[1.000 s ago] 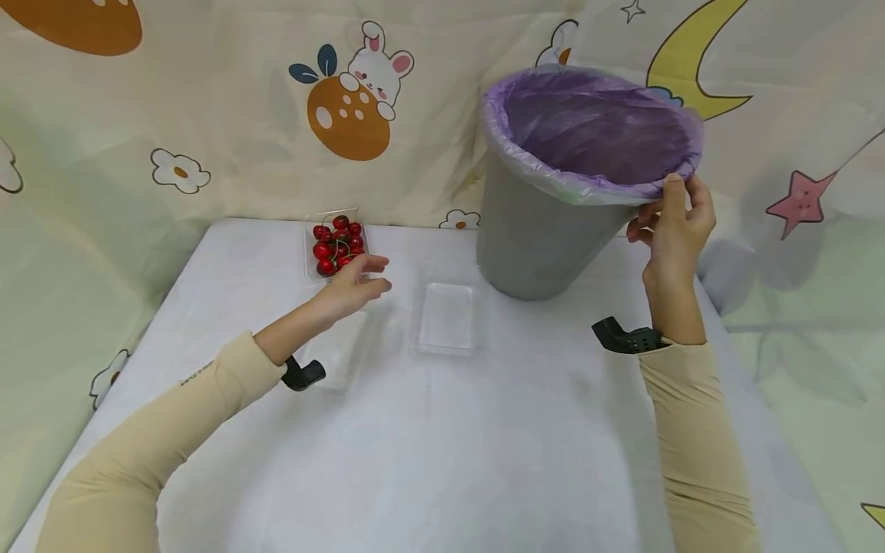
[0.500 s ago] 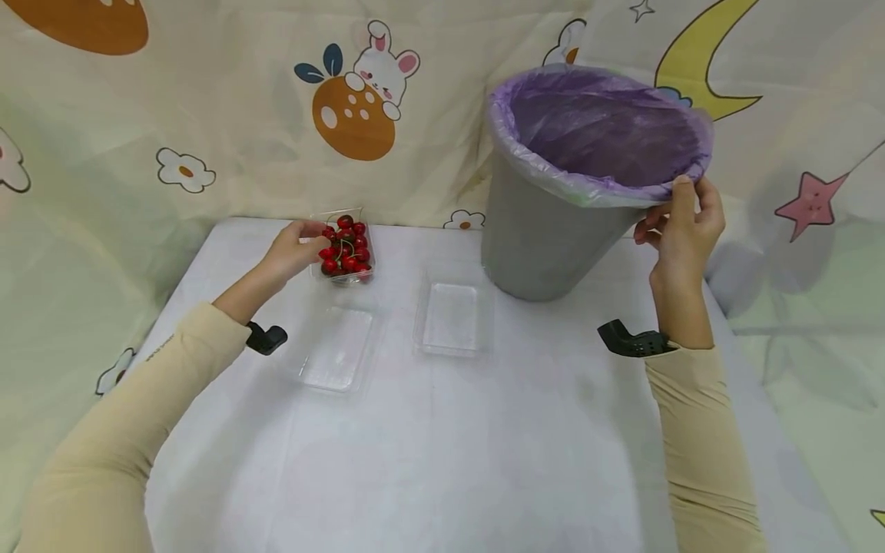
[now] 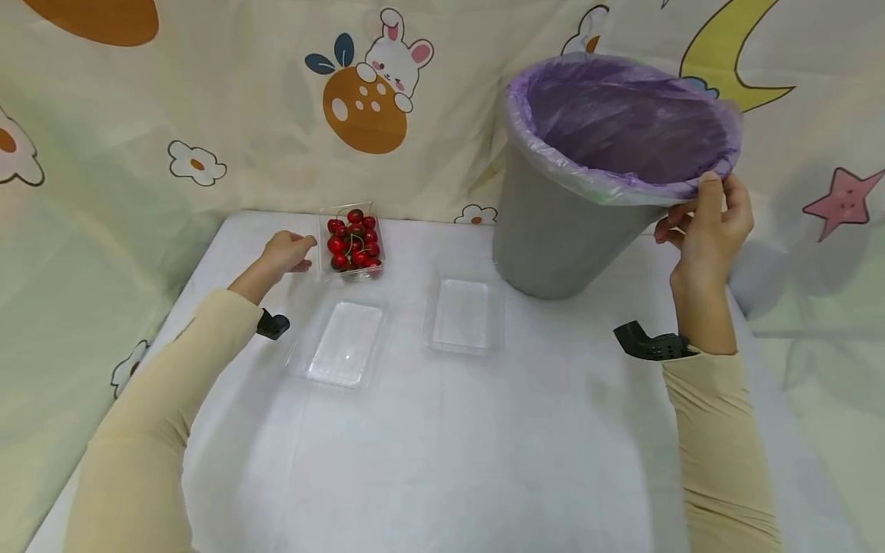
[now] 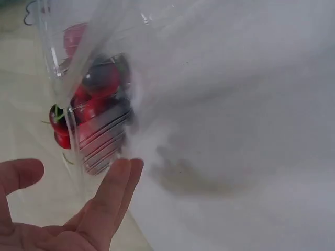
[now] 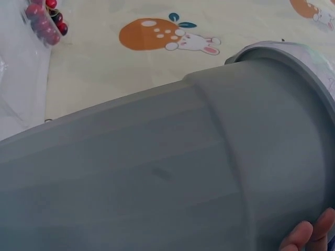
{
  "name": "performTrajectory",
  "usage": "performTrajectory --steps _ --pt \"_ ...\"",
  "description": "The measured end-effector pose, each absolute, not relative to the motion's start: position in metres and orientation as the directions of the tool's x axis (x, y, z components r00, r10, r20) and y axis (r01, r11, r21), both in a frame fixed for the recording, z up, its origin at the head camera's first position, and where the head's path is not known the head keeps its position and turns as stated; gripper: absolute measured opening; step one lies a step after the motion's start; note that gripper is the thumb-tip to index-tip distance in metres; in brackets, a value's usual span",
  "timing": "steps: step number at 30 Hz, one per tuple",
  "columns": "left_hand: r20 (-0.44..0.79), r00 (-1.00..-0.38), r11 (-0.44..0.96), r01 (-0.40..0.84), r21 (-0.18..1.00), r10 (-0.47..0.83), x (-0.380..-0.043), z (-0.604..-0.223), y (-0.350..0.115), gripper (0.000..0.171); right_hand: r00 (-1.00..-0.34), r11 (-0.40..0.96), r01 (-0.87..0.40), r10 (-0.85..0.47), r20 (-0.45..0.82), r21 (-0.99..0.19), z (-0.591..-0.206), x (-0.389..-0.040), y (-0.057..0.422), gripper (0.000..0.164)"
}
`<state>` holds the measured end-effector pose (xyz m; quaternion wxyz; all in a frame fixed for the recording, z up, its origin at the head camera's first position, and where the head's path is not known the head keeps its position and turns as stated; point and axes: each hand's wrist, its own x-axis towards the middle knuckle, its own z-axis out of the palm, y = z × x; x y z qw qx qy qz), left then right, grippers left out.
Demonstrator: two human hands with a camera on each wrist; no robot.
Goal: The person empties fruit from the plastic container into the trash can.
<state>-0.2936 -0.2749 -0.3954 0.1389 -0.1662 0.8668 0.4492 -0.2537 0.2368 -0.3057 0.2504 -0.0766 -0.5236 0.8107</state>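
Red cherries (image 3: pixel 356 240), several with green stems, fill a clear plastic box (image 3: pixel 351 274) at the table's back left. My left hand (image 3: pixel 282 255) is just left of that box; in the left wrist view its fingers (image 4: pixel 107 196) are extended and the thumb stands apart, with nothing held. At the back right is a grey trash can (image 3: pixel 563 230) lined with a purple bag (image 3: pixel 622 123). My right hand (image 3: pixel 712 226) grips its rim at the near right, thumb on the bag's folded edge and fingers below, against the outside.
Two clear plastic trays lie on the white tablecloth (image 3: pixel 442 453): the left tray (image 3: pixel 346 343) in front of the cherries, the right tray (image 3: pixel 462 315) beside the trash can. A patterned cloth wall (image 3: pixel 249 100) rises directly behind the table.
My left hand has moved left, from the cherries' front right, past fingers at their left edge, to just beside the box. The right hand keeps its grip on the rim. The view has shifted slightly.
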Motion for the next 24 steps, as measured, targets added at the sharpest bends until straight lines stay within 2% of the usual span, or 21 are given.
performTrajectory --steps 3,6,14,24 --pt "-0.506 -0.859 0.523 -0.47 0.711 -0.084 -0.296 -0.401 -0.276 0.065 -0.866 -0.329 -0.322 0.481 0.136 -0.888 -0.305 -0.252 0.238 0.024" --pt "-0.543 -0.84 0.52 -0.47 0.713 -0.014 -0.294 -0.407 -0.276 0.063 -0.87 -0.333 -0.319 0.475 0.134 -0.888 -0.305 -0.251 0.237 0.025" --pt "-0.472 -0.88 0.498 -0.385 0.777 0.057 -0.295 -0.415 -0.279 0.045 -0.865 -0.33 -0.325 0.483 0.137 -0.886 -0.305 -0.252 0.237 0.025" --pt "-0.445 -0.895 0.43 -0.39 0.814 0.032 -0.294 -0.409 -0.29 0.045 -0.868 -0.318 -0.318 0.477 0.139 -0.893 -0.304 -0.25 0.239 0.025"
